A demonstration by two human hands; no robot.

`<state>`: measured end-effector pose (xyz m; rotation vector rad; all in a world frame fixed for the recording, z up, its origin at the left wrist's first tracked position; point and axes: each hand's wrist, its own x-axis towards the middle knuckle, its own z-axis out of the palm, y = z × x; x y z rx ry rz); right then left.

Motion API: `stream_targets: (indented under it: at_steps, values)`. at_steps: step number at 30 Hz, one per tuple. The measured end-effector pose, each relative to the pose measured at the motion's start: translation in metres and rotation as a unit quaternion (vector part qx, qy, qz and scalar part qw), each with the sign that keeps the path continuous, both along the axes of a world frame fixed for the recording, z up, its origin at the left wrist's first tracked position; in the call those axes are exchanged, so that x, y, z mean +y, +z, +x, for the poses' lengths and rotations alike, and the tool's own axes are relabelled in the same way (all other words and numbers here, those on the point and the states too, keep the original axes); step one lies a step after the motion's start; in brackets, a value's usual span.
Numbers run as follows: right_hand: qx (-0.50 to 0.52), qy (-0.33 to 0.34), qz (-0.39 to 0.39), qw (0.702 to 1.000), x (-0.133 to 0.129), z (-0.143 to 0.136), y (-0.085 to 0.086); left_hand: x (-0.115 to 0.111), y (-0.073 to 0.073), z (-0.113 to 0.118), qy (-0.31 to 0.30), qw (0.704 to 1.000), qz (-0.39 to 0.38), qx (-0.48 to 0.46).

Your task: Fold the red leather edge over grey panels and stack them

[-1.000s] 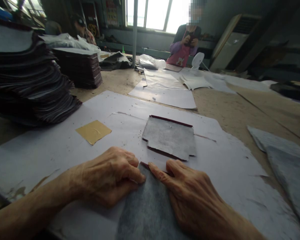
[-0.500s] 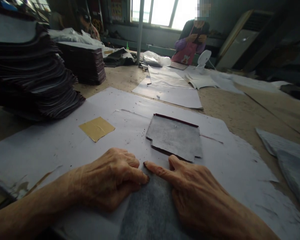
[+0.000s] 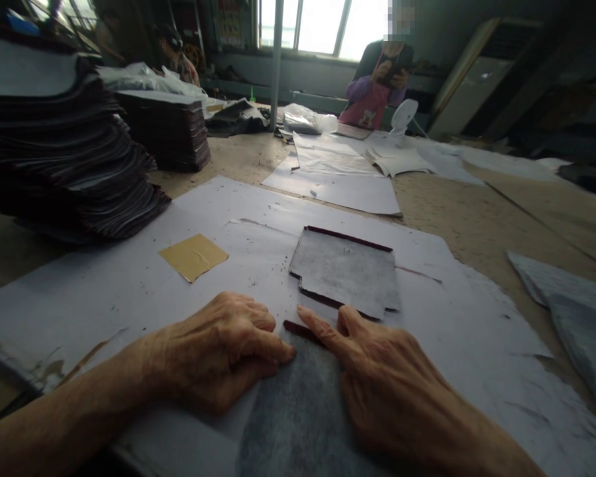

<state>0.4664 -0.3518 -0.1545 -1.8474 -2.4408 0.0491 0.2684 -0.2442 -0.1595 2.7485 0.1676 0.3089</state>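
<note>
Head view: big white paper [image 3: 258,212], smooth, a bit ragged along its right edge. Grey sheet [image 3: 291,411] at its near edge, matte and mottled; I'd guess light, bendy, not slippery, best held by the sides. Notched panel [image 3: 350,271] lies flat just beyond. Left hand [image 3: 228,351] is curled against the sheet's left side, right hand [image 3: 392,371] over its right, index out; can't tell if either's pinching. Flat tan square [image 3: 193,257] toward the paper's far-left edge, narrow dark-red strip [image 3: 302,330] along the sheet's far edge.

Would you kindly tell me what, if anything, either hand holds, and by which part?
The left hand touches the grey sheet near its upper left corner; the right hand lies over its right side. Whether either actually grips it cannot be told.
</note>
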Motion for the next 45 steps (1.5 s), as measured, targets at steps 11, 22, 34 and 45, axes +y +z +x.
stream_targets:
  at_steps: [11, 22, 34, 45]
  values:
    - [0.019, 0.087, 0.213, 0.973, -0.008, 0.004, -0.008, 0.000, 0.002, 0.001, 0.000, 1.000, 0.008, 0.026]
    - [0.084, 0.108, 0.199, 0.970, -0.002, -0.007, -0.014, 0.000, 0.001, 0.000, -0.001, 1.000, 0.011, 0.020]
    - [0.138, 0.077, 0.105, 0.982, 0.003, -0.009, -0.020, 0.001, 0.001, 0.002, -0.003, 1.000, 0.005, 0.006]
    - [0.182, 0.016, 0.114, 0.977, 0.004, -0.010, -0.012, 0.004, -0.001, 0.001, -0.007, 1.000, -0.024, -0.016]
